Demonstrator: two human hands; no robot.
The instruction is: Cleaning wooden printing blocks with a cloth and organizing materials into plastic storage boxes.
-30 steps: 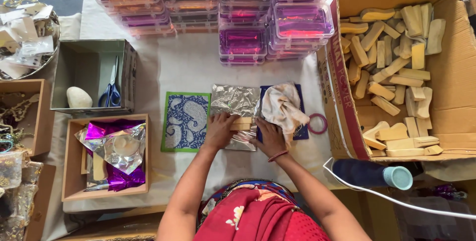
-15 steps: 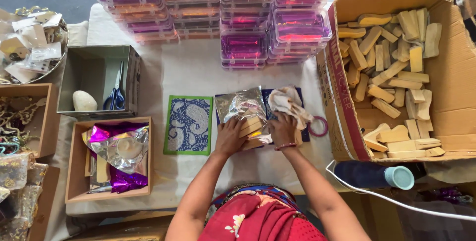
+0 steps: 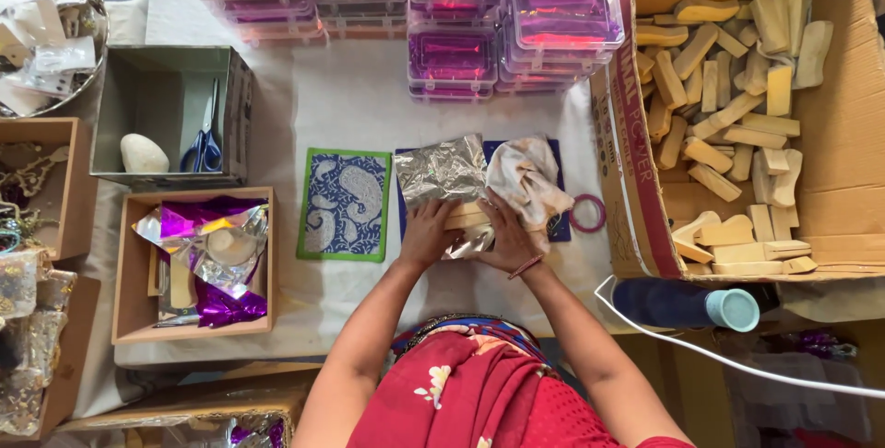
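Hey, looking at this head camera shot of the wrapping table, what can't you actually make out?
- Wooden block: mostly covered by the left hand, right hand and silver foil.
- Dark blue mat: pattern hidden under the foil and a crumpled cloth.
- Stacked clear boxes: contents only a pink blur; top rows cut by the frame edge.
- Cardboard box: right side cut off.

The silver foil sheet (image 3: 441, 171) is no longer raised and tilted over the wooden block (image 3: 466, 218) as it was half a second ago; it is laid back flatter on the worktop (image 3: 359, 98), as it lay a second ago. The left hand (image 3: 426, 234) and the right hand (image 3: 505, 238) are now drawn close together on the block, with a crumpled foil edge seen beneath them. The cream cloth (image 3: 527, 181) is now spread wider beside the right hand.
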